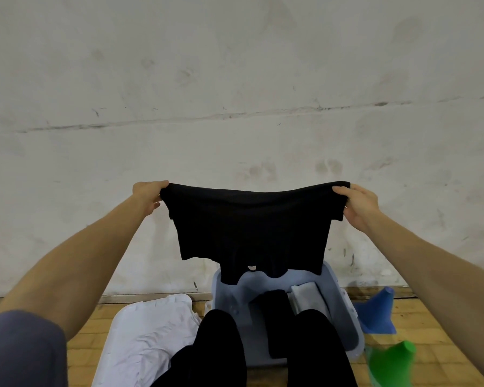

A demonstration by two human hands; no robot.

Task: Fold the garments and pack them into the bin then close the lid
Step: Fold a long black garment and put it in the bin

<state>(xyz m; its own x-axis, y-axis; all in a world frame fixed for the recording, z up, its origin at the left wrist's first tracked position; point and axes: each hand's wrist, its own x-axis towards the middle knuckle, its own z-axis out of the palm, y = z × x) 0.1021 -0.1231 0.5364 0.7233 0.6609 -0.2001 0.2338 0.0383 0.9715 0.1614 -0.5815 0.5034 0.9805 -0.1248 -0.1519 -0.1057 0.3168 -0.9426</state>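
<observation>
Black garment (252,227) is being held up at arm's length in front of the wall (235,79), top edge stretched between both hands: one corner is being pinched by the left hand (148,195), the other by the right hand (358,205). Its lower hem is hanging just above the open blue-grey bin (344,305) on the wooden floor (430,317). Inside the bin, a folded black item (274,303) and a folded white item (309,298) are lying side by side. White lid (151,331), with white cloth on it, is lying left of the bin. Blue cone (377,311) and green object (391,364) are sitting to the right.
</observation>
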